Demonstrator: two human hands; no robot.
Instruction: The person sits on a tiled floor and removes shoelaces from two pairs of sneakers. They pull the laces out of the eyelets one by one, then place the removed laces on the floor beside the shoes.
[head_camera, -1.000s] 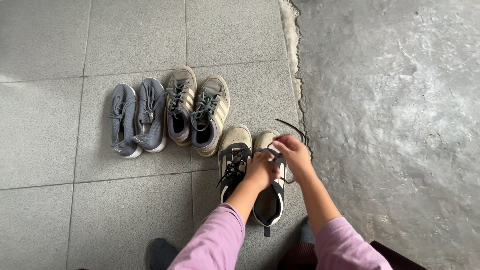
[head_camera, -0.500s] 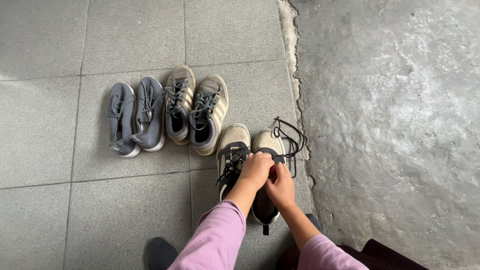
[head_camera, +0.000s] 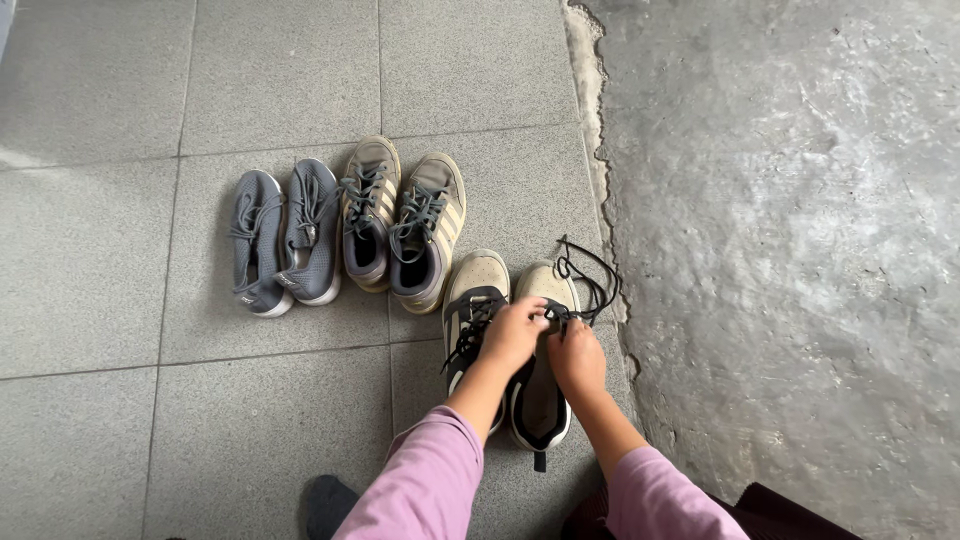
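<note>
Left hand (head_camera: 515, 333) and right hand (head_camera: 577, 355) each with grip pinched on the black lace (head_camera: 588, 285) of a beige suede shoe (head_camera: 541, 375), beside its mate (head_camera: 470, 310), on speckled grey floor tiles (head_camera: 250, 420), rough concrete (head_camera: 790, 250) alongside, two more sneaker pairs behind

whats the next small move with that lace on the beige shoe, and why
Probably draw the black lace snug. Both hands, left hand and right hand, sit on the laced part of the right beige shoe, while slack lace loops loose past its toe onto the tiled floor.
</note>
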